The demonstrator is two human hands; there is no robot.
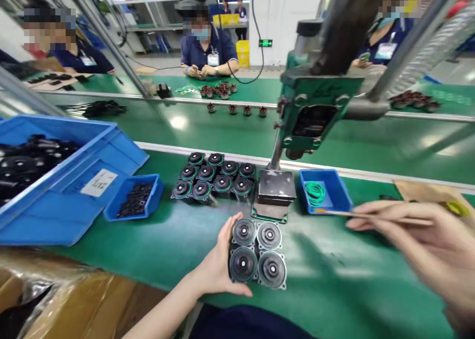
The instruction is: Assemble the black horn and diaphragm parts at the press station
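Observation:
My left hand (217, 265) curves around the left side of a tight cluster of several round black housings (272, 268) on the green bench, fingers behind and thumb in front. A thin greenish ring shows on at least one housing in the cluster. Over the bench at the right, my right hand (419, 240) is slightly blurred and pinches a thin wooden stick (356, 214) with an orange tip. That tip lies over the front edge of a small blue bin (334, 193), close to the green rubber rings (315, 194) inside it.
More housings with green rings (222, 183) stand in rows behind the cluster. A bench press (276, 185) rises beside them. At the left are a small bin of black parts (158, 200) and a large blue crate (111, 156). Several people sit across the green line.

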